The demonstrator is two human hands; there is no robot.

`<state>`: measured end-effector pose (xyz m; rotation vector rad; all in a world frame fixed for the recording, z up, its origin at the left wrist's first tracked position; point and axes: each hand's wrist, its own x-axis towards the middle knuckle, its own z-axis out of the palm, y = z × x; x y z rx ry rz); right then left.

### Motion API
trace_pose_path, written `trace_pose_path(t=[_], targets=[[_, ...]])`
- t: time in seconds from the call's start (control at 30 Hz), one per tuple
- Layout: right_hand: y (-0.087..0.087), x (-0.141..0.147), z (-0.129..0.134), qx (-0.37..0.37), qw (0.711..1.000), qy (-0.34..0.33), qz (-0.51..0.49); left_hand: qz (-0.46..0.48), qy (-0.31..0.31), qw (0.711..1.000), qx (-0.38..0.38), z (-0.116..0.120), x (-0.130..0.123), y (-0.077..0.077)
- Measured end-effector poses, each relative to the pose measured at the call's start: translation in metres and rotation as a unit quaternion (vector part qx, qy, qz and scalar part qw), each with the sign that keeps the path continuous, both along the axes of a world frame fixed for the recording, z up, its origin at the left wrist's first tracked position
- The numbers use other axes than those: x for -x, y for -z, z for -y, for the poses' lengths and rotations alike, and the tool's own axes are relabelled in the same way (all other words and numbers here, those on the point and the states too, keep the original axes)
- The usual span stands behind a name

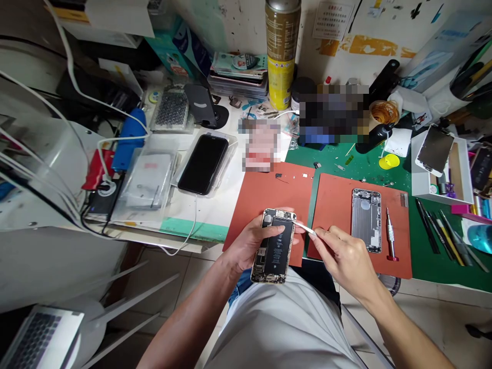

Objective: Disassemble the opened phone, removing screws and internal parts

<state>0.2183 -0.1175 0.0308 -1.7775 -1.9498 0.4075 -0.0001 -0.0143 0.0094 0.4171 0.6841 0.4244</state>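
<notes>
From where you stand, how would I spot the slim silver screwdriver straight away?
Find the green work surface, then the right-hand of its two orange-red mats. On that mat lies a metal phone shell, with the screwdriver just to its right. Its red end sets it apart from the slender tools bunched farther right.

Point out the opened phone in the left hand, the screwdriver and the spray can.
Opened phone [277, 252]: head view, on its dark battery.
Screwdriver [391, 236]: head view, on its silver handle.
Spray can [280, 83]: head view, on its yellow lower half.
</notes>
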Motion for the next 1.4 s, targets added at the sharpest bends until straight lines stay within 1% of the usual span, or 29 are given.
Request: trace_pose_path(t=[0.23, 0.57, 0.87, 1.0, 1.2, 1.3, 1.4], targets=[[-0.003, -0.002, -0.002, 0.005, 1.000, -0.014, 0.008, 0.005, -0.008, 1.000, 0.000, 0.000, -0.001, -0.001], [0.001, 0.001, -0.003, -0.001, 1.000, -0.017, 0.024, -0.016, -0.001, 1.000, 0.006, 0.001, 0.001, 0.001], [0.004, 0.000, -0.003, 0.009, 1.000, -0.007, 0.002, -0.003, 0.007, 1.000, 0.012, -0.001, 0.003, 0.002], [0.002, 0.001, -0.005, 0.019, 0.999, 0.007, -0.028, 0.002, 0.013, 1.000, 0.007, -0.001, 0.003, 0.002], [-0.003, -0.002, -0.013, 0.062, 0.987, 0.019, -0.149, 0.008, 0.010, 1.000, 0.005, -0.002, 0.002, 0.002], [-0.004, -0.004, -0.016, 0.074, 0.982, 0.022, -0.172, 0.006, 0.007, 1.000, 0.009, -0.001, 0.001, 0.001], [-0.003, -0.004, -0.016, 0.066, 0.981, 0.016, -0.181, 0.007, 0.003, 1.000, 0.008, -0.002, 0.000, 0.000]])
